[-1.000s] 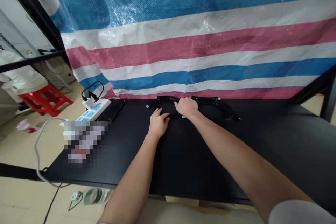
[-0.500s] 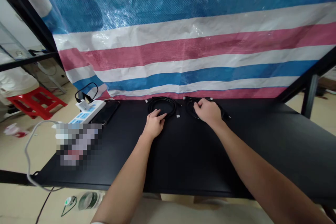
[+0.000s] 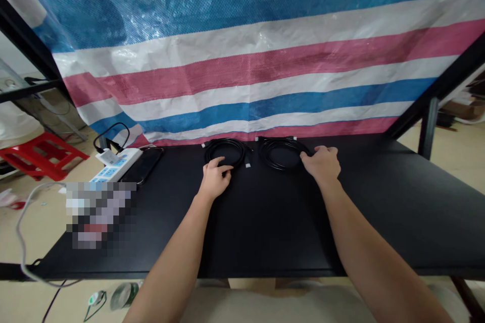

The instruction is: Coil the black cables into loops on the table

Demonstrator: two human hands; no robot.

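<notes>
Head view: two black cable coils lie side by side, just apart, at the far edge of a black table (image 3: 265, 222).
Left hand (image 3: 215, 179): fingers loosely spread, resting on near rim of left coil (image 3: 226, 142).
Right hand (image 3: 322, 165): fingers curled at right rim of right coil (image 3: 280, 166); clamped or not, cannot tell.
Table, far left: white power strip (image 3: 113, 166), dark phone (image 3: 146, 165) beside it.

Left cable coil (image 3: 227, 151) under left hand (image 3: 214, 181), right cable coil (image 3: 281, 154) gripped at its right rim by right hand (image 3: 322, 165), both on table (image 3: 265, 222), power strip (image 3: 112, 166) well left, tarp (image 3: 242, 70) behind.
</notes>
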